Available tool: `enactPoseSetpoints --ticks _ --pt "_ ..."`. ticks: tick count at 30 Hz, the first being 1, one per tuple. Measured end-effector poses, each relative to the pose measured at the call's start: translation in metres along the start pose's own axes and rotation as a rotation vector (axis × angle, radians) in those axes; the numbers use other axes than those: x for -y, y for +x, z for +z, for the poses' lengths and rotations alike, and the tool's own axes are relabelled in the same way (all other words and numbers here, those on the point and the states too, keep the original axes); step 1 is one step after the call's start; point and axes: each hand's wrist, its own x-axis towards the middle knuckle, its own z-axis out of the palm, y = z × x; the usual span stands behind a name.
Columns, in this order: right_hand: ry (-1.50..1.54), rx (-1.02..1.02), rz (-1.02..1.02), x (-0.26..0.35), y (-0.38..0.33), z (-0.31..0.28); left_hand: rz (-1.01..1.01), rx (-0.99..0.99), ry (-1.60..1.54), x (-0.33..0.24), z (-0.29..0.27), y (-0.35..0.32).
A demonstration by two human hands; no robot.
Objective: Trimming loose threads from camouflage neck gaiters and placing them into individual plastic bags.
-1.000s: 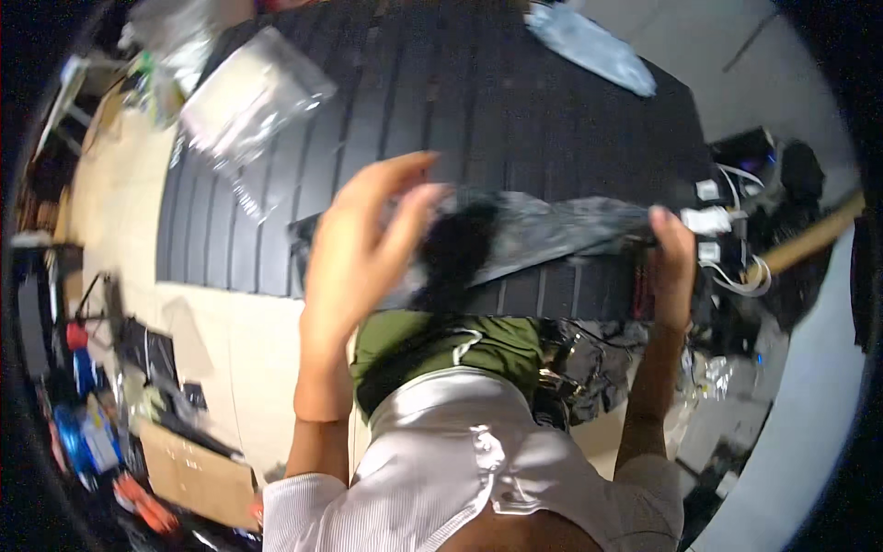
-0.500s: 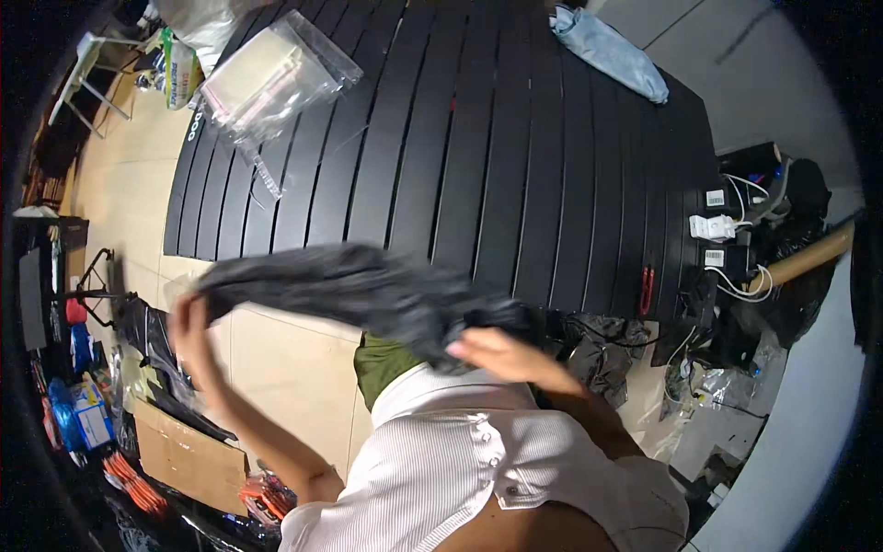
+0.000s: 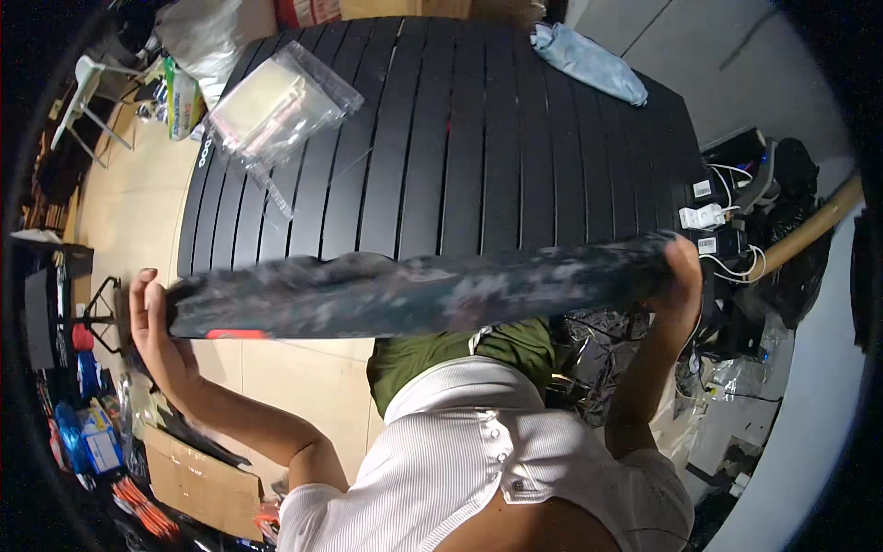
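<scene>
Stretching the dark garment (image 3: 414,294) taut above the tabletop (image 3: 478,138) edge, your left hand (image 3: 152,322) and right hand (image 3: 679,281) each pinch one end; keep tension even and level.

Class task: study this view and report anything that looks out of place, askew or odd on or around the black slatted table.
The clear plastic packets lie askew, overhanging the black slatted table's far left corner. A crumpled light-blue bag sits at its far right edge. The dark cloth, stretched between left hand and right hand, looks blurred.
</scene>
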Motion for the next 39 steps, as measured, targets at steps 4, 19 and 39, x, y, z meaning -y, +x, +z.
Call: enactPoseSetpoints --ticks 4,19,39 --pt "-0.021 -0.08 -0.001 0.009 0.003 -0.035 0.038 0.191 -0.165 0.017 0.032 0.004" --pt "0.215 0.195 0.797 -0.131 0.078 -0.055 -0.522 0.579 0.098 0.133 0.162 0.055" --pt "0.003 -0.115 0.319 -0.097 0.073 -0.054 -0.537 0.959 -0.227 0.128 0.115 0.062"
